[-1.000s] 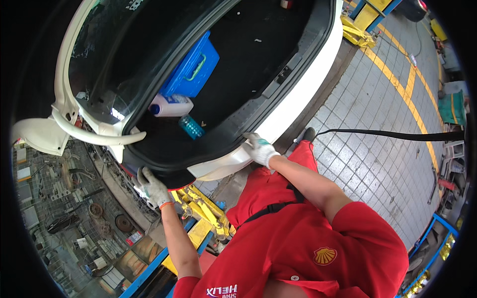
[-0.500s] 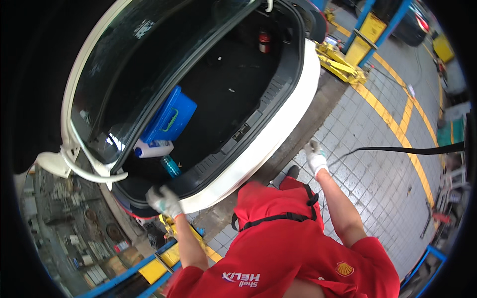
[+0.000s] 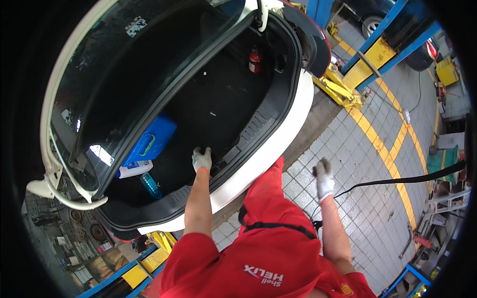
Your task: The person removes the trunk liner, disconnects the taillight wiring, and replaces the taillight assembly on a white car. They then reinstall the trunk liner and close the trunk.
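White lifted car door with dark glass: it leans up at the far left, over part of the black-lined car trunk.
White plastic jug: it seems to lie on its side in the trunk. I cannot tell what is in it.
Clear blue bottle: it lies at a slant just beside the jug. I cannot tell how full it is.
Blue plastic box with a green handle: it sits next to the jug, partly behind the door. Its inside does not show.
Left hand in a pale glove: it is over the trunk's dark floor, right of the bottle. Its fingers are spread and I see nothing in them. I cannot tell if it touches the floor.
Step in hand: it looks like a one-handed reach into the trunk. Taking the bottle or box would call for going left and then closing the fingers.
Trunk load: the jug, bottle and box are at the left end, and a red fire extinguisher stands at the far end.
Right hand in a pale glove: it hangs over the grey floor tiles, outside the car. Its fingers are a bit bent and parted, with nothing seen in them.
Yellow metal lift arm: it is low down, near the car's far corner.
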Demonstrator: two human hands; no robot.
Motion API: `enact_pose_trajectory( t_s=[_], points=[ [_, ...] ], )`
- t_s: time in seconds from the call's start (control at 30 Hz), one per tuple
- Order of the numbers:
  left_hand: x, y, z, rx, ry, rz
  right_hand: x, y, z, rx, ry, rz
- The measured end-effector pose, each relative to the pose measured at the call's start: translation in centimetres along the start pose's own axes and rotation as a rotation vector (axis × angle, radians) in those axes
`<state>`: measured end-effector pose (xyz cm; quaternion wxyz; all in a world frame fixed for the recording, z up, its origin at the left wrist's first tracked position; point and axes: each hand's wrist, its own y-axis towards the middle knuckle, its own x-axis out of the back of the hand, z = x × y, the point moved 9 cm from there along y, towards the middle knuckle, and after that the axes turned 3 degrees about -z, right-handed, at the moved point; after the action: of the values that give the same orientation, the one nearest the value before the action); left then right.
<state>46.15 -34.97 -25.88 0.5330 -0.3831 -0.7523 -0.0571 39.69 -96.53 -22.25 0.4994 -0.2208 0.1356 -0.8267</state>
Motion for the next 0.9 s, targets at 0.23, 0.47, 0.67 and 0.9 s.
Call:
enact_pose_trajectory(
  t_s=[0.23,0.47,0.67,0.9],
  points=[
    [-7.6,9.4,-4.4,0.279,-0.03,0.079,7.7,8.2,9.6,-0.02,0.004,-0.192],
    [-12.2,16.9,-8.9,0.263,0.222,0.173,4.4,14.7,13.7,-0.101,-0.118,-0.19],
    [-18.5,22.4,-9.7,0.226,0.264,0.329,1.0,17.1,17.7,-0.065,-0.241,-0.126],
    [-19.2,16.8,-12.8,-0.172,0.594,0.194,1.0,20.2,26.3,0.054,-0.196,-0.194]
  ],
)
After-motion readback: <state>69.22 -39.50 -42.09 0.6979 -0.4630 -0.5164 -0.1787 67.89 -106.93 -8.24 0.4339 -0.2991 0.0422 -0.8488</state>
